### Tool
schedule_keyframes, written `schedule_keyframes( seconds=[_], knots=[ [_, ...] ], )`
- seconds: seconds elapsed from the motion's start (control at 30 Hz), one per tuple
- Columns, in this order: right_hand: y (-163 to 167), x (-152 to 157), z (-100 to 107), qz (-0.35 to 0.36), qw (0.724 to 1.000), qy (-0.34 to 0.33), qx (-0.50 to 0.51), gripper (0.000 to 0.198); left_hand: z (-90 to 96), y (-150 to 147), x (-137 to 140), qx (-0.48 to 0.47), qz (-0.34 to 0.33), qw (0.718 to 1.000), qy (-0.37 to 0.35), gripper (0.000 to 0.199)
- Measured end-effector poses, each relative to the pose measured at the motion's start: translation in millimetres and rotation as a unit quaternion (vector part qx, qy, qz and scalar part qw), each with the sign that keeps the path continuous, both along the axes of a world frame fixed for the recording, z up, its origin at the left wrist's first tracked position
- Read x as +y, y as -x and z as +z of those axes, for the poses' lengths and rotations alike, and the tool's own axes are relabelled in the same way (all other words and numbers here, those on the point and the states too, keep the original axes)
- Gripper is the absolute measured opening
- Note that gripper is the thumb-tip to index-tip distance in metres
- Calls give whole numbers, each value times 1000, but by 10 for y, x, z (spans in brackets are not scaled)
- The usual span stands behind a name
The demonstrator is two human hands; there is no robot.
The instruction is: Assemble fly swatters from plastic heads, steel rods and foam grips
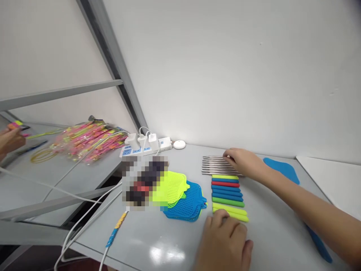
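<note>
My right hand reaches over a row of thin shiny metal rods, its thumb and fingertips closed at the rods; its own fingers partly cover the grip. Below the rods lies a column of coloured plastic handles, in yellow-green, blue, red and green. Close to the lowest yellow-green handle rests my left hand, fingers bent but apart, with no object visible in it. To the left are stacked fly swatter heads: yellow-green ones overlap blue ones.
A blue fly swatter lies partly hidden under my right forearm. Behind the swatter heads are a power strip with chargers and a white round case. White cables cross the left side. Another person's hand is near bagged colourful items.
</note>
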State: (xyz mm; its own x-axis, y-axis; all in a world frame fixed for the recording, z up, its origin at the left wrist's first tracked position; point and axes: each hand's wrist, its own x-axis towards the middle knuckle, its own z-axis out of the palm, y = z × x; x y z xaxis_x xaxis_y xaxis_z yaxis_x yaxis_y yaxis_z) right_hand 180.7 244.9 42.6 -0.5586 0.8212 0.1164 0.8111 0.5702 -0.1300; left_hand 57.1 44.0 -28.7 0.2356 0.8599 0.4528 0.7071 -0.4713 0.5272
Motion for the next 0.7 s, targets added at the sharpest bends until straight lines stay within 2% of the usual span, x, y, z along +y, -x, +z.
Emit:
schedule_keyframes(
  seconds=[0.13,0.33,0.53,0.7],
  knots=[
    [263,390,-144,46,998,29,18,31,-185,-53,20,8,48,997,-65,23],
    [472,587,-247,94,994,60,15,24,-307,-123,44,52,103,990,-84,29],
    [497,658,-270,112,992,52,-2,22,-283,-132,41,65,99,989,-84,27],
    [475,592,-208,117,993,-9,0,23,-207,-93,34,37,110,988,-107,25]
  ],
)
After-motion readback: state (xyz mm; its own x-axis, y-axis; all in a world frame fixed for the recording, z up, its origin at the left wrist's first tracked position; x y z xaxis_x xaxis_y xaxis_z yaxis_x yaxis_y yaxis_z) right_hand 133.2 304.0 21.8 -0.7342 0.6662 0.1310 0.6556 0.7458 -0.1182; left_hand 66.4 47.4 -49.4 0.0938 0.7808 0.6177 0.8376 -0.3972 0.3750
